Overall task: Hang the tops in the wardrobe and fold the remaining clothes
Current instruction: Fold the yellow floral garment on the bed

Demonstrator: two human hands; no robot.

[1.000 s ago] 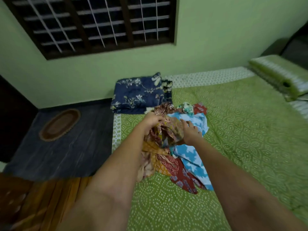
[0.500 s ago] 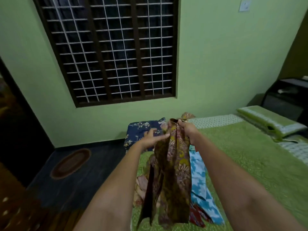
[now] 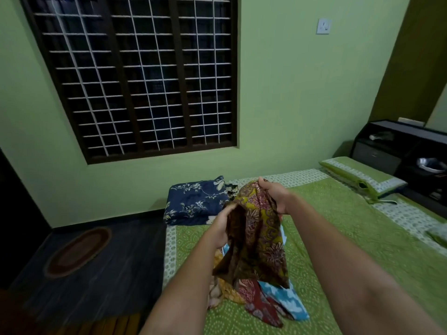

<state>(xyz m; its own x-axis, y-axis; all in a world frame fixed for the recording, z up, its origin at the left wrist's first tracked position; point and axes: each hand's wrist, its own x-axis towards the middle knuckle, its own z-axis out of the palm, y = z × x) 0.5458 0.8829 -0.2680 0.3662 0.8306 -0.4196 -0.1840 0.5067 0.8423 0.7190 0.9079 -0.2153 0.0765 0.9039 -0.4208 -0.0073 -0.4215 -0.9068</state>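
A brown and mustard floral-print garment [image 3: 260, 238] hangs in the air over the bed. My right hand [image 3: 274, 195] grips its top edge, raised higher. Lower and to the left, my left hand [image 3: 222, 226] holds the garment's darker left side, with part of the hand hidden behind the cloth. Under it on the green bedspread [image 3: 350, 238] lies a small pile of clothes: a red patterned piece [image 3: 260, 303], a blue and white piece [image 3: 286, 302] and an orange-yellow piece [image 3: 223, 290].
A folded navy floral blanket [image 3: 196, 200] lies at the bed's far left corner. A green pillow [image 3: 360, 176] sits at the right by a dark headboard shelf [image 3: 406, 146]. An oval rug [image 3: 77, 251] lies on the dark floor at left, below a barred window [image 3: 135, 76].
Both hands took the floral garment from the pile and lifted it above the bed. Since half a second ago, my left hand has dropped lower along the cloth, and my view has tilted upward.
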